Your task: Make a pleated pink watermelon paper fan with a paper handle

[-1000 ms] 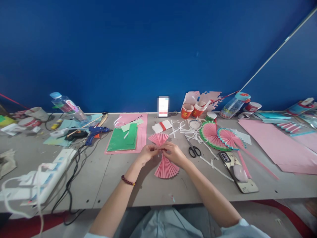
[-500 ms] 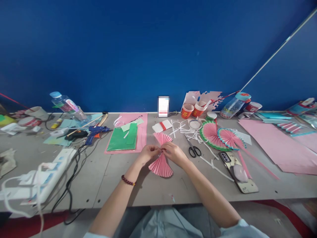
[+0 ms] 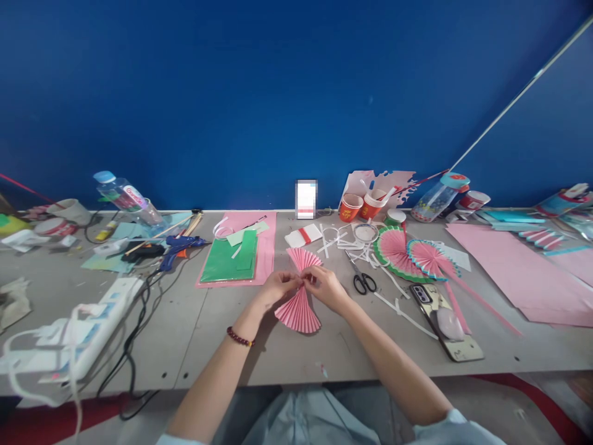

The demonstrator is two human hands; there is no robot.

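Observation:
A pink pleated paper fan (image 3: 299, 309), pinched at its waist so it flares out above and below, is held just over the grey table (image 3: 287, 355). My left hand (image 3: 277, 286) pinches the waist from the left and my right hand (image 3: 325, 286) pinches it from the right, fingers closed on the folds. A small red bit shows between my fingertips at the waist. My left wrist wears a dark bead bracelet (image 3: 239, 337).
Black scissors (image 3: 362, 279) and white paper strips lie right of my hands, then finished pink fans (image 3: 414, 253), a phone (image 3: 445, 321) and pink sheets (image 3: 519, 272). Green paper on a pink sheet (image 3: 231, 259), a blue glue gun (image 3: 178, 247), cables and a power strip (image 3: 78, 334) lie left. Red cups (image 3: 361, 206) stand at the back.
The fan has turned a little: its lower half has swung left and its upper half right, while both hands stay pinched at the waist.

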